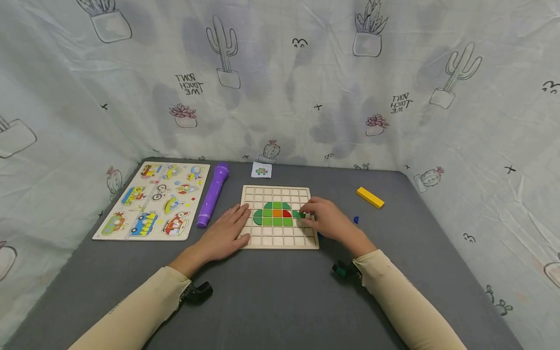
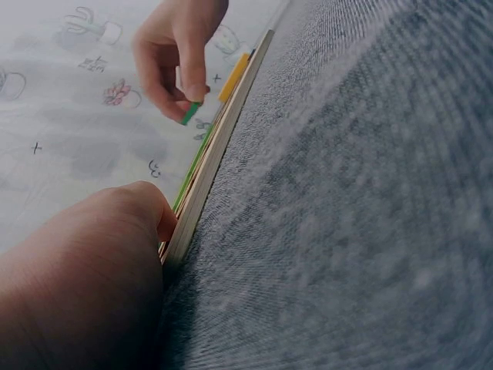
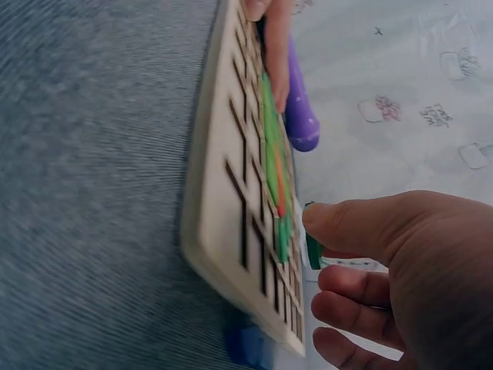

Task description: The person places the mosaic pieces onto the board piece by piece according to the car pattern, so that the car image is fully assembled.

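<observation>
A wooden grid board [image 1: 280,240] lies in the middle of the table, its slots partly filled with green, orange and red tiles [image 1: 277,213]. My left hand [image 1: 225,233] rests on the board's left edge, fingers extended. Over the board's right side, my right hand [image 1: 328,218] pinches a small green tile [image 3: 313,237] between thumb and finger. In the right wrist view that tile is held just above the grid, apart from it. The left wrist view also shows the pinched tile [image 2: 191,113] off the board.
Left of the board lie a purple microphone-shaped stick [image 1: 213,194] and a picture puzzle board [image 1: 153,199]. A small printed card [image 1: 261,170] is behind. To the right are a yellow bar [image 1: 370,198] and a small blue piece [image 1: 356,219]. Another blue piece [image 3: 248,343] sits by the board's corner.
</observation>
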`<state>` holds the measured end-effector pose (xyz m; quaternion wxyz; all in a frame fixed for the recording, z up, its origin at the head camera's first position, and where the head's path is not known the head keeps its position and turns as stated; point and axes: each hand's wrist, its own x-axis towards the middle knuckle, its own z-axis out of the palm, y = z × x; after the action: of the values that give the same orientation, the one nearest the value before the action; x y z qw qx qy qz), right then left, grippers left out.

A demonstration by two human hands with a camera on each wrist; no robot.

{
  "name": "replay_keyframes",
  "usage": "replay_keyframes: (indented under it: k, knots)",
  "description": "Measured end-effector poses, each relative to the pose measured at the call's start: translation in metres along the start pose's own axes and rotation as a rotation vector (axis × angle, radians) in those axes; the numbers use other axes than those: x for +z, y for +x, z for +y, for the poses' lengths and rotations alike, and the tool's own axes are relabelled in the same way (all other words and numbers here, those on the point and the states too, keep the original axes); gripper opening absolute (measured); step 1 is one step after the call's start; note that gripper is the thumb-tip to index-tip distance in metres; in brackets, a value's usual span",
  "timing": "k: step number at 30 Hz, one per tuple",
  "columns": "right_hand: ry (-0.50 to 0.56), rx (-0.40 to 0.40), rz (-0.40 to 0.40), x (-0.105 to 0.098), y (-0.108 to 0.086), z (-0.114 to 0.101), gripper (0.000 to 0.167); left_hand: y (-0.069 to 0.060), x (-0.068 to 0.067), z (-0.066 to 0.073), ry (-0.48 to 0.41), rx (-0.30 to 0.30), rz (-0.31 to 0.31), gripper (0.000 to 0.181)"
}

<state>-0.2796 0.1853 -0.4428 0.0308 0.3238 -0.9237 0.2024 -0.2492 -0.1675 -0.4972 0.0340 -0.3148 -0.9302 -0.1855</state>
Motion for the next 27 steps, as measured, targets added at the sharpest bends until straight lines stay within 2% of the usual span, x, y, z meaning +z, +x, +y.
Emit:
replay_keyframes:
  k: [3,8,14,21,27]
  knots:
    - [-0.004,0.012,-0.015,0.005,0.001,0.000,0.022,0.000,0.000,0.000,0.000,0.004,-0.001,0.075]
    - [-0.022,-0.025,-0.012,0.011,0.003,0.002,0.018,0.001,0.000,0.000,-0.005,-0.002,-0.007,0.076]
    - [0.013,-0.042,-0.005,0.014,0.002,0.005,0.017,0.002,-0.001,0.001,0.002,-0.006,-0.011,0.076]
    - [0.004,-0.068,0.005,0.016,0.005,0.003,0.014,0.002,-0.003,0.003,-0.001,-0.007,-0.012,0.076]
    - [0.014,-0.060,0.005,0.018,0.005,0.001,0.015,0.001,-0.003,0.002,0.002,-0.003,-0.004,0.075]
